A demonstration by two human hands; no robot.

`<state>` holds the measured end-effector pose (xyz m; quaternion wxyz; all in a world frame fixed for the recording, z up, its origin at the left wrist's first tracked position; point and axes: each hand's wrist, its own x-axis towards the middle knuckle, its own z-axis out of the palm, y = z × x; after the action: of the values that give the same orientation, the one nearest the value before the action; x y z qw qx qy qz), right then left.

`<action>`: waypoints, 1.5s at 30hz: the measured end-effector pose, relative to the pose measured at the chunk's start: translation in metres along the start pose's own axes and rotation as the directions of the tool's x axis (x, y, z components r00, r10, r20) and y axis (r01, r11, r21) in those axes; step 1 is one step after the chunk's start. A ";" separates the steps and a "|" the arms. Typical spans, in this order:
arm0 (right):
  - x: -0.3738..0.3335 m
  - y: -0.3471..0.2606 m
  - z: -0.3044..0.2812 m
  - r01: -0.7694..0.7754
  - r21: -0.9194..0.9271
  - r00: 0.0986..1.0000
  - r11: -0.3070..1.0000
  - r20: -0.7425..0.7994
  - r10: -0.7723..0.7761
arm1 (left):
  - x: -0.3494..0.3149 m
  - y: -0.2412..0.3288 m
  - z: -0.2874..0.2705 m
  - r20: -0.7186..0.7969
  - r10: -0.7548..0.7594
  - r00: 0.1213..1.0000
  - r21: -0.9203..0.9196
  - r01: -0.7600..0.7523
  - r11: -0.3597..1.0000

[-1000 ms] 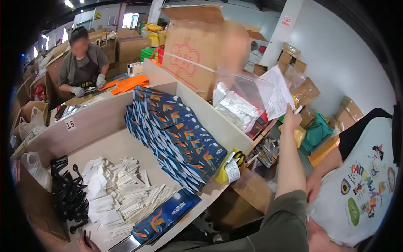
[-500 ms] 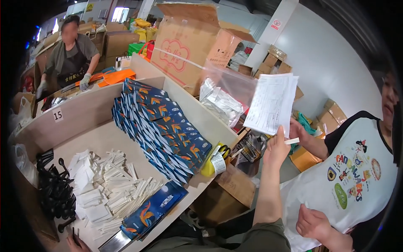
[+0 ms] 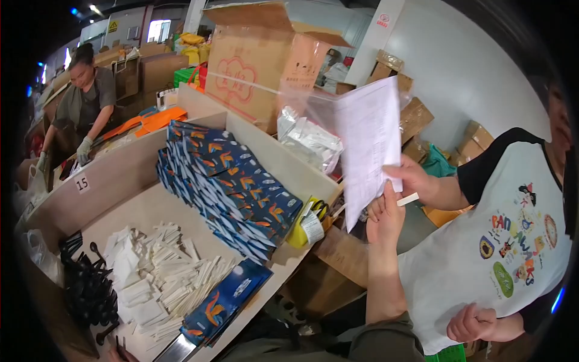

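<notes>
My right hand [image 3: 385, 218] is raised at the right of the bin, closed, with a slim white stick-like piece [image 3: 408, 200] poking out between the fingers. Its fingertips meet the lower edge of white printed sheets [image 3: 371, 139], which a co-worker's hand [image 3: 413, 180] grips from the right. Only part of my left hand [image 3: 122, 356] shows at the lower edge, curled beside thin dark prongs I cannot identify. Near it lie black plastic spoons [image 3: 90, 289], white paper-wrapped sticks [image 3: 193, 283], white napkins [image 3: 136, 295] and a blue packet stack [image 3: 232, 298] over a metal strip [image 3: 176, 349].
The wooden bin [image 3: 129, 166] holds many blue patterned packets [image 3: 226, 187] along its far right wall. Scissors and a yellow roll [image 3: 307, 223] sit at its right rim. Behind stands a big open carton [image 3: 247, 66]. Another person in gloves [image 3: 90, 102] works at far left.
The sheets have tilted more upright and shifted left and down, with the co-worker's hand now at their lower right. My right hand has lowered slightly. The far-left person bends lower.
</notes>
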<state>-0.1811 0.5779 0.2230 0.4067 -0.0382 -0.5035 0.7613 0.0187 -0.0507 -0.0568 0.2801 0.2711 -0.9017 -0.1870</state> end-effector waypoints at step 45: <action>-0.329 0.159 0.146 0.552 -0.225 -0.401 0.803 0.772 0.493 | 0.013 0.055 -0.019 0.013 -0.056 0.998 -0.036 0.056 0.998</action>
<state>-0.1228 0.2283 0.0529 -0.2252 0.5092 -0.8054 0.2034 0.0002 -0.0188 -0.0103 0.2742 0.2899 -0.8919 -0.2128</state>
